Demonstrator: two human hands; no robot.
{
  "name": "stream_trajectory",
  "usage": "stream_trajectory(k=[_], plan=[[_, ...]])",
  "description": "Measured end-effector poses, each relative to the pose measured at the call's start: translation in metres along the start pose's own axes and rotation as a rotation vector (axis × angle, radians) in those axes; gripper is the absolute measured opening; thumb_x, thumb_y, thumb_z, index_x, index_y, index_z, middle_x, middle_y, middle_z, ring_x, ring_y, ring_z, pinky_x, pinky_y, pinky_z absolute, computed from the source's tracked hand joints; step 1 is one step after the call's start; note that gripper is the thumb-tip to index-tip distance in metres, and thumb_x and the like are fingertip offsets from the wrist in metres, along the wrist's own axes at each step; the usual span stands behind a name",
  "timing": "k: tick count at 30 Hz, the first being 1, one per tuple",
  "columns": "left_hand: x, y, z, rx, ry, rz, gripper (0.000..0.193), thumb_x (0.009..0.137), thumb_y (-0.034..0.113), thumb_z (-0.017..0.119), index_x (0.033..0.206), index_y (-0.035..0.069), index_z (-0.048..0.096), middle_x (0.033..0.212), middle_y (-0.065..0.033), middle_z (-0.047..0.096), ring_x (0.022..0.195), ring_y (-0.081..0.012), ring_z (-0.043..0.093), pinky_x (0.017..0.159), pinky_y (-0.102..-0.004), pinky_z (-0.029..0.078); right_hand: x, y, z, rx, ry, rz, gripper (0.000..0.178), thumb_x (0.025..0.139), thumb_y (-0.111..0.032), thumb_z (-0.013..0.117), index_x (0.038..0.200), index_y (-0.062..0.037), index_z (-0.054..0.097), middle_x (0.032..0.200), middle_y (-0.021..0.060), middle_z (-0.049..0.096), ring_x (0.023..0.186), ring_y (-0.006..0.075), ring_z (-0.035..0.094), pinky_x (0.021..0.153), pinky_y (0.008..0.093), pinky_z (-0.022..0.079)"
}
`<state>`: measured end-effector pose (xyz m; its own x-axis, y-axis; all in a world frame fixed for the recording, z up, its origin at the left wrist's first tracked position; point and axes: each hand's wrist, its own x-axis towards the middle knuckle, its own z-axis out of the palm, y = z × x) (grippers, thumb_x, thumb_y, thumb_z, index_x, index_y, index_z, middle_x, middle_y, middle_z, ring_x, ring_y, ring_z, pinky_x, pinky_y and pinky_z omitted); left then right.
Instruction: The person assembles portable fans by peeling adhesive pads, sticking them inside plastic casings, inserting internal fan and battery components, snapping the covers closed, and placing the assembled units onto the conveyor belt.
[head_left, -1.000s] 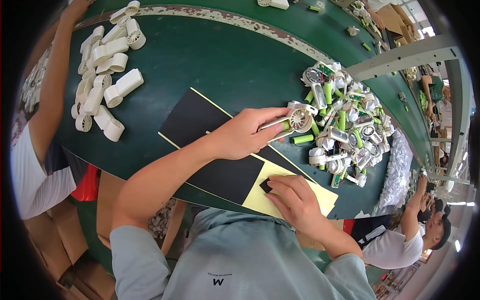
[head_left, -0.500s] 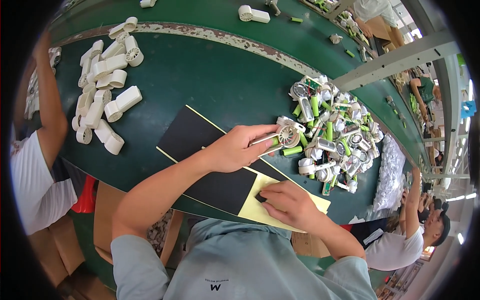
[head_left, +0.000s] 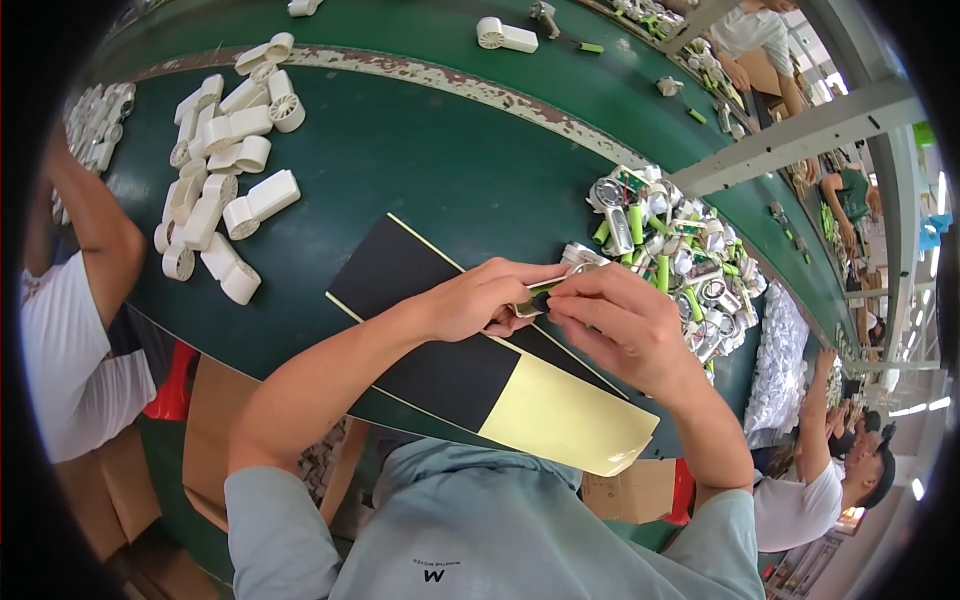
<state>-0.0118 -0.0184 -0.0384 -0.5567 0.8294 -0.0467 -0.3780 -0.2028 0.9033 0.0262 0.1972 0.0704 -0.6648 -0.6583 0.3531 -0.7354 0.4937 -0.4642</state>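
Note:
My left hand (head_left: 478, 300) is closed around an open handheld fan body (head_left: 533, 308), a white shell with a green cell inside. Against that body my right hand (head_left: 628, 322) pinches a small black pad (head_left: 541, 301), its fingertips touching the shell. The fan's round end is mostly hidden behind my right fingers. Under my wrists lie black adhesive sheets: one black sheet (head_left: 440, 382) is partly stripped down to its yellow backing (head_left: 570, 412), and another black sheet (head_left: 395, 262) lies beyond it.
A heap of open fan units (head_left: 715, 265) with green cells sits at the right. White fan housings (head_left: 208, 212) are gathered at the left. Past the heap is a clear plastic bag (head_left: 780, 340) of white parts. A metal post (head_left: 790, 135) crosses the far right. People sit on both sides.
My right hand has lifted off the yellow backing with the black pad and come up to the fan body. My left hand has turned the fan body, staying over the sheets.

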Motion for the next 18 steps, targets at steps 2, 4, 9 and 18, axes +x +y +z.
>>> stream_trajectory(k=[2, 4, 9, 18], plan=[[0.000, 0.000, 0.000, -0.003, 0.015, -0.007, 0.069, 0.095, 0.016, 0.035, 0.163, 0.008, 0.041, 0.066, -0.0011, 0.041, 0.057, -0.0099, 0.034, 0.053, -0.0294, 0.033, 0.004, -0.001, 0.000, -0.001, -0.047, 0.016, 0.029, 0.074, 0.007, 0.082, 0.102, 0.0008, 0.075, 0.105, 0.0116, 0.072, 0.090, 0.0283, 0.071, 0.076, 0.0374, 0.060], [-0.001, 0.005, 0.000, -0.016, -0.052, -0.016, 0.069, 0.094, 0.016, 0.034, 0.163, 0.008, 0.042, 0.069, -0.0005, 0.042, 0.057, -0.0090, 0.033, 0.053, -0.0282, 0.031, 0.006, 0.000, 0.001, -0.005, -0.090, 0.036, 0.028, 0.074, 0.008, 0.082, 0.100, 0.0004, 0.077, 0.104, 0.0118, 0.074, 0.091, 0.0283, 0.072, 0.077, 0.0368, 0.060], [-0.002, 0.004, -0.001, -0.015, -0.065, -0.003, 0.067, 0.096, 0.015, 0.037, 0.162, 0.007, 0.043, 0.074, 0.0008, 0.046, 0.060, -0.0078, 0.035, 0.054, -0.0261, 0.031, 0.007, 0.002, 0.007, -0.019, -0.158, 0.041, 0.027, 0.076, 0.007, 0.080, 0.102, 0.0008, 0.075, 0.102, 0.0117, 0.073, 0.089, 0.0297, 0.072, 0.076, 0.0378, 0.060], [-0.005, 0.005, 0.000, 0.146, 0.040, -0.061, 0.069, 0.096, 0.006, 0.045, 0.164, 0.007, 0.038, 0.090, -0.0005, 0.060, 0.066, -0.0064, 0.046, 0.059, -0.0253, 0.044, 0.014, 0.000, 0.007, 0.031, -0.173, 0.211, 0.024, 0.082, 0.005, 0.080, 0.103, -0.0034, 0.077, 0.092, 0.0121, 0.075, 0.083, 0.0294, 0.073, 0.073, 0.0357, 0.058]])
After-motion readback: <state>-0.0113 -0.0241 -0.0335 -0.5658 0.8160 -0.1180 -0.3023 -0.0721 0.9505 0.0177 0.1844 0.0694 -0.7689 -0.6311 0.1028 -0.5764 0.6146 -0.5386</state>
